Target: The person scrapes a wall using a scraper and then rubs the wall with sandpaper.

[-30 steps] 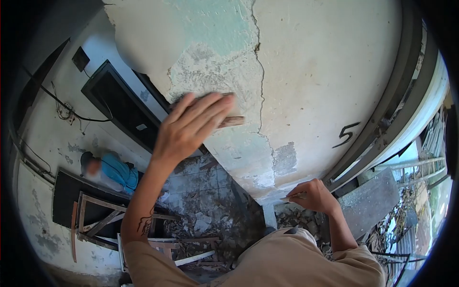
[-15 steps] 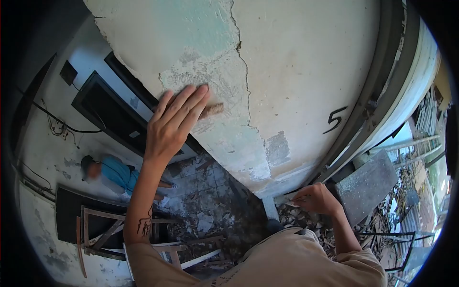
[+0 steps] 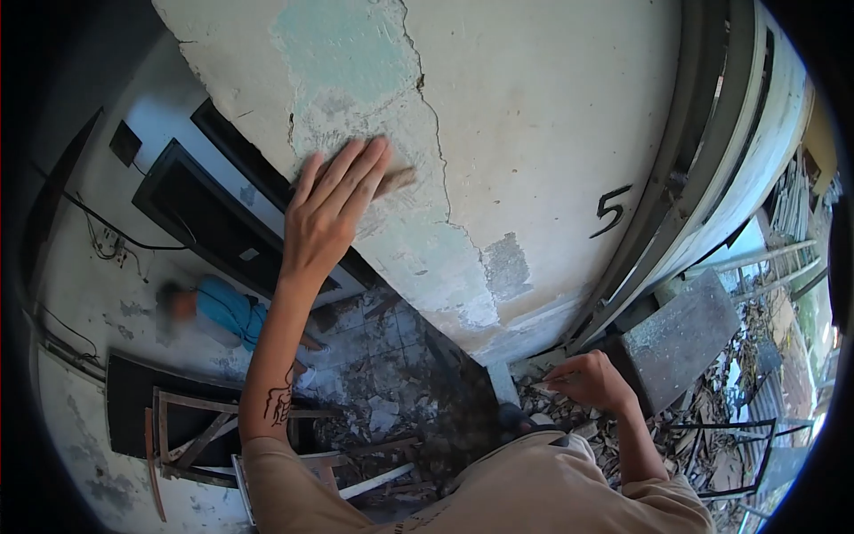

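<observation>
My left hand [image 3: 322, 218] lies with its fingers stretched over a small brown piece [image 3: 397, 182], pressing it against the peeling wall [image 3: 543, 107]. Only one end of the piece sticks out past the fingers, and its kind is not clear. Around it the wall surface is scuffed and whitish, with a pale green patch [image 3: 342, 53] above and a long crack just to the right. My right hand [image 3: 592, 381] hangs low near the base of the wall, fingers curled together; anything between them is too small to make out.
A person in a blue shirt [image 3: 227, 307] is bent over at the left, near a dark door [image 3: 209, 214]. Wooden frames [image 3: 191, 436] lean below them. Broken debris [image 3: 382, 414] covers the floor. At the right are a slab [image 3: 680, 343] and a black metal frame [image 3: 756, 454].
The view has shifted slightly, and my left hand with the brown piece has moved a little up the wall. My right hand stays low with curled fingers. The other person has shifted slightly.
</observation>
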Action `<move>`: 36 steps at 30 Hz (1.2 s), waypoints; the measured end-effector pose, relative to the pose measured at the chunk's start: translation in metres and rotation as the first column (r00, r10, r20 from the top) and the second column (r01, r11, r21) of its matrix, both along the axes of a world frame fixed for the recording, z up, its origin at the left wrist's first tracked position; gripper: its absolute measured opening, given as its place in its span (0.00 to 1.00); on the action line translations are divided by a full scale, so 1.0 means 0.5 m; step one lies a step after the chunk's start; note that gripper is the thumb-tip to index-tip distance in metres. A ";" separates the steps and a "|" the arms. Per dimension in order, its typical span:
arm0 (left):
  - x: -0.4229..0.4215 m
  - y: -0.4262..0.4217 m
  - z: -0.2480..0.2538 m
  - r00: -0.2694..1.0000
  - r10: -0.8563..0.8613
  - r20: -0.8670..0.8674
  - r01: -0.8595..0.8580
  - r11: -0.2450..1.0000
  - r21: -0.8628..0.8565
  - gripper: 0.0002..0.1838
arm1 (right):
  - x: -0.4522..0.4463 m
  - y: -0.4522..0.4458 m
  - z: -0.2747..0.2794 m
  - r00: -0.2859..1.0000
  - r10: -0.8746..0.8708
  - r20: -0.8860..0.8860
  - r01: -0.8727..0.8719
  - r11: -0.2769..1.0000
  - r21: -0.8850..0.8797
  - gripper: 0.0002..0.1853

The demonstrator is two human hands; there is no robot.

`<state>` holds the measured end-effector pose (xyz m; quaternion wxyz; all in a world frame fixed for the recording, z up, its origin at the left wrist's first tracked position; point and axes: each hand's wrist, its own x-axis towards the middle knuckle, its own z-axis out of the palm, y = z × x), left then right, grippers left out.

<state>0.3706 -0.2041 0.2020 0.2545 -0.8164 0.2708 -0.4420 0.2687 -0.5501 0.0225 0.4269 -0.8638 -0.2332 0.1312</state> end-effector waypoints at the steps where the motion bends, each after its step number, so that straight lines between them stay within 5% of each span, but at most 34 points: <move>1: 0.009 -0.025 0.016 1.000 -0.028 -0.001 0.028 1.000 0.002 0.26 | -0.004 0.003 -0.001 1.000 -0.006 0.001 0.006 1.000 0.011 0.07; 8: 0.000 -0.001 -0.008 0.999 -0.040 0.005 0.040 0.999 -0.030 0.26 | -0.030 0.007 -0.008 0.997 0.083 -0.004 -0.083 0.995 0.047 0.09; 12: 0.004 -0.017 0.007 0.999 -0.045 -0.010 0.044 0.998 -0.051 0.27 | -0.053 -0.038 -0.052 0.997 -0.049 -0.060 0.048 0.999 -0.013 0.10; 17: 0.014 -0.041 0.021 0.995 -0.092 0.033 0.092 0.996 -0.008 0.27 | -0.068 0.014 -0.023 0.987 0.072 -0.143 -0.059 0.994 0.096 0.10; 24: -0.016 0.013 0.029 0.999 -0.038 0.011 0.037 0.999 0.020 0.25 | -0.094 -0.033 -0.061 0.990 0.040 -0.137 -0.041 0.999 0.002 0.09; 27: 0.016 -0.060 0.071 0.986 -0.162 0.026 0.157 0.978 0.135 0.23 | -0.080 0.000 -0.048 0.985 0.111 -0.134 -0.122 0.990 -0.074 0.10; 30: 0.016 -0.033 0.060 0.971 -0.219 -0.094 0.224 0.973 0.048 0.26 | -0.063 0.042 -0.038 0.985 0.167 -0.029 -0.169 0.982 -0.080 0.10; 36: -0.026 0.023 0.056 0.989 -0.101 -0.106 0.108 0.992 0.061 0.24 | -0.068 0.038 -0.067 0.959 0.241 -0.147 -0.244 0.970 -0.002 0.08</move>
